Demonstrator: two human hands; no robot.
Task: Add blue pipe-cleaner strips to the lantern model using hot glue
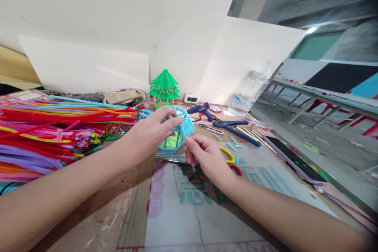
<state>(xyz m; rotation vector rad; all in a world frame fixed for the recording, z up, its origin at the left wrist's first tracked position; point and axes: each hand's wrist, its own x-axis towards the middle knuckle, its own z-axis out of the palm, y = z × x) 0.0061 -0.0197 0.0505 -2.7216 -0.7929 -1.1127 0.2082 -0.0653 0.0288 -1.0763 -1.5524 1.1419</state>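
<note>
A light-blue pipe-cleaner structure (187, 126) stands in the middle, its frame open below and a slanted panel of side-by-side strips at its right. A round light-green piece (171, 142) shows inside the frame. My left hand (153, 128) reaches over from the left, fingers bent and closed around the structure's upper edge; the exact contact is partly hidden. At the lower tip of the panel is my right hand (203, 155), its thumb and forefinger pinched together. Whatever lies between those fingertips is hidden. Scissors with yellow and red handles (228, 154) lie partly beneath the right hand.
Bundles of coloured pipe cleaners (67, 126) fill the left side. Behind stand a green tiered pagoda model (165, 86) and a small clock (191, 98). To the right lie a blue glue gun (203, 110), blue-handled cutters (240, 130), wooden sticks (256, 137) and a phone (295, 159).
</note>
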